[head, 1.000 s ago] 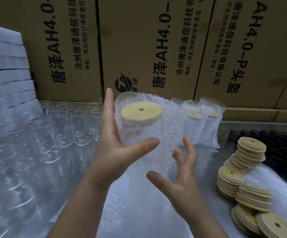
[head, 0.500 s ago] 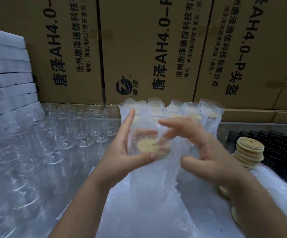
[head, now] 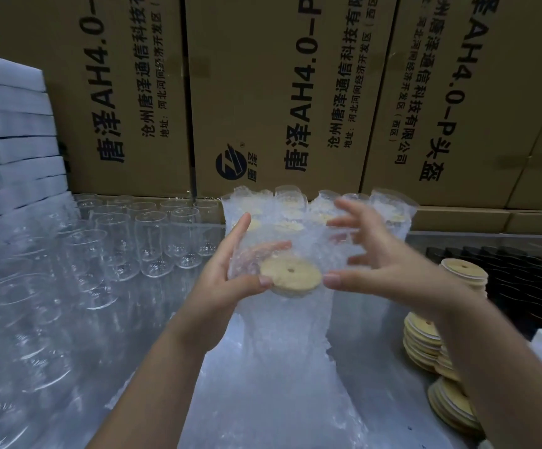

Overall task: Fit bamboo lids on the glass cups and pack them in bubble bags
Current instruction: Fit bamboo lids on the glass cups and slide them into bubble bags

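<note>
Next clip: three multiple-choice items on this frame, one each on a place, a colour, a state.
1. Where do the bare cups stand? A) left B) right C) on a shelf
2. Colour of the lid? A) black B) pale tan C) blue
3. The held cup is: A) bare B) lidded, in a bag C) shattered
Key: A, they crowd the left side; B, the disc is pale bamboo; B, the left hand grips the bag round it.
</note>
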